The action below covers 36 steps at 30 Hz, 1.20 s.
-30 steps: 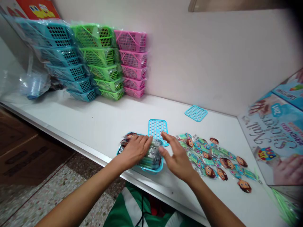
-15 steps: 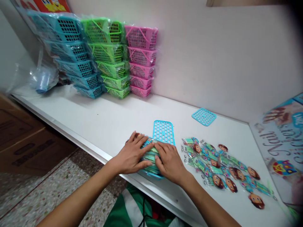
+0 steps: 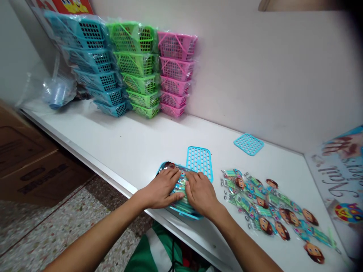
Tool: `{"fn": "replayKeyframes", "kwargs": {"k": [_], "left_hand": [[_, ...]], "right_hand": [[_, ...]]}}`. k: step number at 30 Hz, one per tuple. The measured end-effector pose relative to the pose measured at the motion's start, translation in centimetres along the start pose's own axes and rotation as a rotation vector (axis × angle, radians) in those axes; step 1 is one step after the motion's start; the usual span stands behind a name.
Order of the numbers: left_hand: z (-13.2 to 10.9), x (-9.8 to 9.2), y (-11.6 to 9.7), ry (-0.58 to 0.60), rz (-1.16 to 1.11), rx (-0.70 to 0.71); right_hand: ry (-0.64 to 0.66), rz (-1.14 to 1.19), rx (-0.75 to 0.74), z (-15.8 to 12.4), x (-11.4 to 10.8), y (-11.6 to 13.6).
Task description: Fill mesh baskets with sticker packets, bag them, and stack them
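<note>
Both palms press down on a pile of plastic-wrapped packets [image 3: 181, 184] that fills a blue basket [image 3: 190, 216] near the table's front edge. My left hand [image 3: 161, 189] lies flat over the left part of the pile, thumb stretched toward the middle. On the right part rests my right hand [image 3: 201, 193], its fingers spread a little and pointing away from me. Just behind the basket a blue perforated panel [image 3: 199, 160] lies flat. To the right, several similar packets with cartoon heads [image 3: 265, 204] are spread over the table.
Against the wall stand stacks of wrapped blue baskets [image 3: 103, 81], green baskets [image 3: 137, 64] and pink baskets [image 3: 177, 68]. A second blue panel [image 3: 248, 144] lies at the back of the white table [image 3: 147, 139]. Cardboard boxes [image 3: 34, 170] are at the left, a printed board [image 3: 340, 181] at the right.
My fingers have drawn back slightly on the pile, so more of the packets and the basket's far left rim show. The whole view has shifted a little.
</note>
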<state>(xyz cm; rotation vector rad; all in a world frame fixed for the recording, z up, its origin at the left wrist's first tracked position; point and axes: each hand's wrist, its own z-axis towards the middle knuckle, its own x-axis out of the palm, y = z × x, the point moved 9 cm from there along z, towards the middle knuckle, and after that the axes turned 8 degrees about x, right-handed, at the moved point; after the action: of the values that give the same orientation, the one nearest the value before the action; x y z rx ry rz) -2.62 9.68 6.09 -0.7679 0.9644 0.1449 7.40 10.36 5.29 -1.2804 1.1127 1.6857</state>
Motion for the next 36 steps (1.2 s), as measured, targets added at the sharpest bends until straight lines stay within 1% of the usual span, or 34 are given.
{"fn": "replayKeyframes", "kwargs": {"k": [3,4,7,9,11,13,15,17,18,20,21,22,24,26,29,32,34,36], "left_hand": [[0.2,0.7,0.0,0.123,0.209,-0.021],[0.2,0.8,-0.1,0.149,0.27,-0.027],[0.3,0.9,-0.9,0.169,0.393,-0.012],[0.3,1.3,-1.5,0.191,0.401,0.027],[0.1,1.9,-1.8,0.226,0.36,0.05],[0.0,2.2,-1.7,0.242,0.329,0.043],[-0.1,2.3,-1.4,0.246,0.317,0.034],[-0.1,2.3,-1.3,0.244,0.311,0.028],[-0.1,2.3,-1.2,0.239,0.31,0.022],[-0.1,2.3,-1.2,0.23,0.306,0.013],[-0.1,2.2,-1.2,0.225,0.304,0.013],[-0.1,2.2,-1.3,0.219,0.3,0.015],[-0.1,2.0,-1.5,0.204,0.298,0.024],[-0.1,1.8,-1.6,0.186,0.3,0.028],[-0.1,1.7,-1.6,0.174,0.293,0.023],[0.0,1.7,-1.6,0.178,0.283,0.02],[0.0,1.6,-1.6,0.18,0.281,0.024],[0.1,1.5,-1.6,0.177,0.282,0.031]], "right_hand": [[0.016,0.015,0.011,0.0,0.2,-0.2],[0.015,0.021,0.016,0.0,0.2,-0.2],[0.018,0.039,0.023,-0.1,-0.1,0.0],[0.033,0.067,0.009,-0.1,-0.4,0.0],[0.077,0.161,-0.005,0.3,-0.9,-0.5],[0.101,0.31,0.038,1.3,-1.5,-1.8],[0.061,0.39,0.12,3.0,-2.2,-3.5],[0.036,0.342,0.173,4.8,-2.0,-4.4],[0.054,0.296,0.168,5.7,-1.4,-4.3],[0.118,0.218,0.093,6.9,0.0,-3.2],[0.124,0.184,0.033,7.3,0.5,-2.4],[0.101,0.152,-0.035,7.4,0.7,-1.6],[0.006,0.107,-0.15,7.1,0.5,-0.3],[-0.086,0.121,-0.204,6.5,0.0,0.1],[-0.136,0.197,-0.18,5.9,-0.5,-0.4],[-0.112,0.273,-0.1,6.0,-1.0,-1.0],[-0.108,0.321,-0.057,6.2,-2.1,-1.2],[-0.167,0.312,-0.047,6.3,-4.0,-1.1]]}}
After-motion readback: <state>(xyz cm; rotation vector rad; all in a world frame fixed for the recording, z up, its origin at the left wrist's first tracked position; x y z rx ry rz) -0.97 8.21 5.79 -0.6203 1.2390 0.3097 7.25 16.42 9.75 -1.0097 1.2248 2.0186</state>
